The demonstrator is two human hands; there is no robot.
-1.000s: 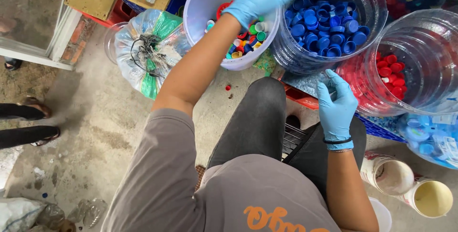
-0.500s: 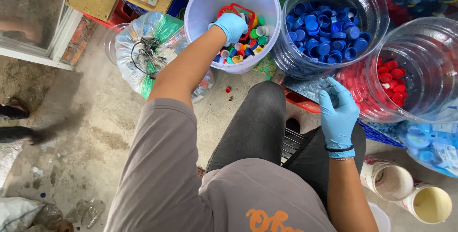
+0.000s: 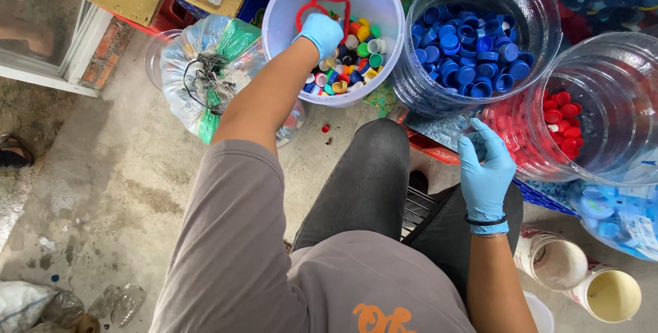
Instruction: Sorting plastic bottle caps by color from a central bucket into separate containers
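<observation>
Sorting step under way: from the clear tubs of blue caps (image 3: 473, 59) and red caps (image 3: 565, 117) down to the pale bucket (image 3: 284, 4), the left hand (image 3: 321, 31) closes among mixed caps (image 3: 353, 66), the right hand (image 3: 483, 168) seemingly pinches something unclear, and next comes matching colour to tub.

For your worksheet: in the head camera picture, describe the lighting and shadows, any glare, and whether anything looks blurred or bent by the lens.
Head view: soft, even daylight with faint shadows; glare streaks on the clear blue-cap tub and red-cap tub; left hand in the white bucket and right hand look sharp; tubs lean outward near the edges, wide-lens distortion.
</observation>
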